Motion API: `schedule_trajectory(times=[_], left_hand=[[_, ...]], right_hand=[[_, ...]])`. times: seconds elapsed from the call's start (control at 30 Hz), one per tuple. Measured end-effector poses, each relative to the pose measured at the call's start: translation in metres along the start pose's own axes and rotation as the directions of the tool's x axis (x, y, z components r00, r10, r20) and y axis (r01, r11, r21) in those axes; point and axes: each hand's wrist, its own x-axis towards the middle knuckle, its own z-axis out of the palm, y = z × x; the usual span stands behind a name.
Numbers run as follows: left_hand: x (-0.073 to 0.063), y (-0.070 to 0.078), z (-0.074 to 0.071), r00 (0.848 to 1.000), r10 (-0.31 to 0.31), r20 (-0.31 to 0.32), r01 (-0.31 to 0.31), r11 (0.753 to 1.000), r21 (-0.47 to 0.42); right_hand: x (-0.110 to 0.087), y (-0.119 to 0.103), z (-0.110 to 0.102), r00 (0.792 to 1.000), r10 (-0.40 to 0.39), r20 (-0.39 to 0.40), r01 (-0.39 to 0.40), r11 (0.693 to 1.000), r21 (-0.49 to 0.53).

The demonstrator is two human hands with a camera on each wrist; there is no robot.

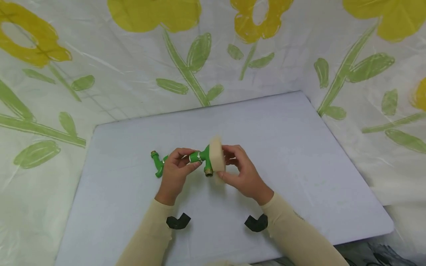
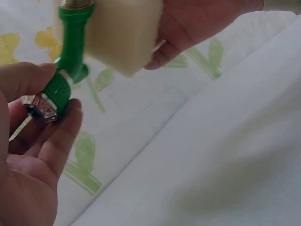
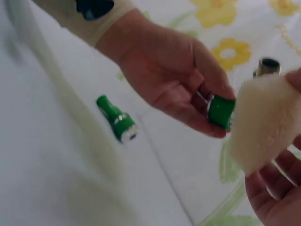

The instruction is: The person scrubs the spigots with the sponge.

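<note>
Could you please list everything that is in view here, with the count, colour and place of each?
Held tap: 1, green with a brass-coloured end, in the left hand
Other tap: 1, green, lying on the table, left of the left hand
Sponge: 1, cream, in the right hand, beside the held tap
Table: 1, white, under the hands
Flowered backdrop: white with yellow and green, around the table; number of sheets unclear
Black wrist pieces: 2, one at each wrist
Sleeves: 2, cream, on both arms
Left hand: 1, bare, pinching the held tap
Right hand: 1, bare, gripping the sponge

White table (image 1: 299, 170), flowered sheet (image 1: 133, 74) (yellow blooms (image 1: 156, 14))
</note>
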Motion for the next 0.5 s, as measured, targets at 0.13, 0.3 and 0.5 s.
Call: schedule_trajectory(times=[0.13, 0.3, 0.5], left_hand=[[0.0, -0.001, 0.001, 0.999, 0.012, -0.031, -0.013, 1.0, -0.028], [-0.001, 0.0, 0.004, 0.998, -0.009, 0.056, 0.009, 1.0, -0.006], [-0.003, 0.001, 0.003, 0.991, -0.038, 0.126, 0.031, 0.998, 0.062]], right_hand=[[-0.002, -0.005, 0.004, 0.996, -0.066, 0.061, 0.058, 0.991, 0.124], [0.004, -0.003, 0.004, 0.997, -0.072, -0.035, 0.074, 0.994, 0.077], [0.008, 0.002, 0.006, 0.988, 0.0, -0.157, 0.0, 1.0, -0.001]])
